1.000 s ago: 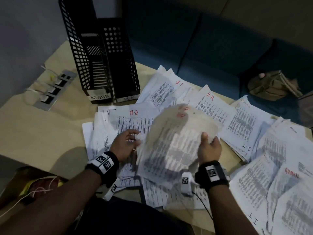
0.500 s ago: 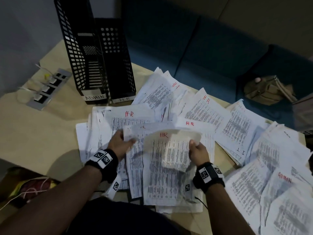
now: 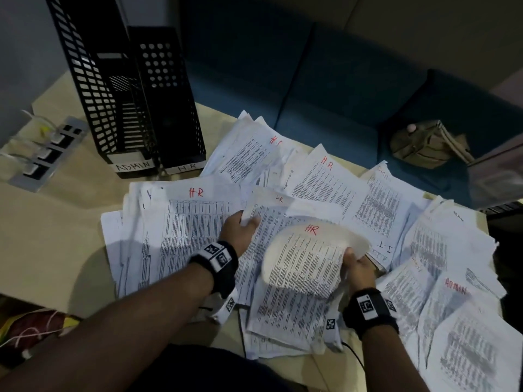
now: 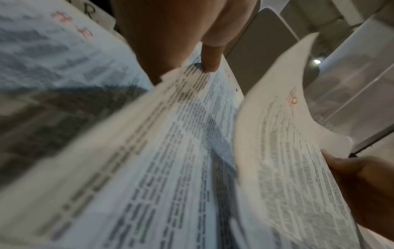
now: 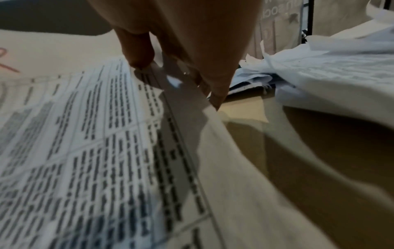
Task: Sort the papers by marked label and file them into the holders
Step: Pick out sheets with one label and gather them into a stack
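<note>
While two holders [image 3: 133,108] stand behind, left hand [image 3: 240,230] pinches one sheet [image 3: 271,213], right hand [image 3: 358,267] another [image 3: 305,261].

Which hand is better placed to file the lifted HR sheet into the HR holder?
Right, probably: the right hand already pinches the HR sheet. The left hand, nearer the HR holder, holds another sheet's edge.

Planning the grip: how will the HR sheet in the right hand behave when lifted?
Likely floppy: the HR sheet already domes, pinched at one edge by the right hand. Probably light, and it may slide on loose papers beneath.
</note>
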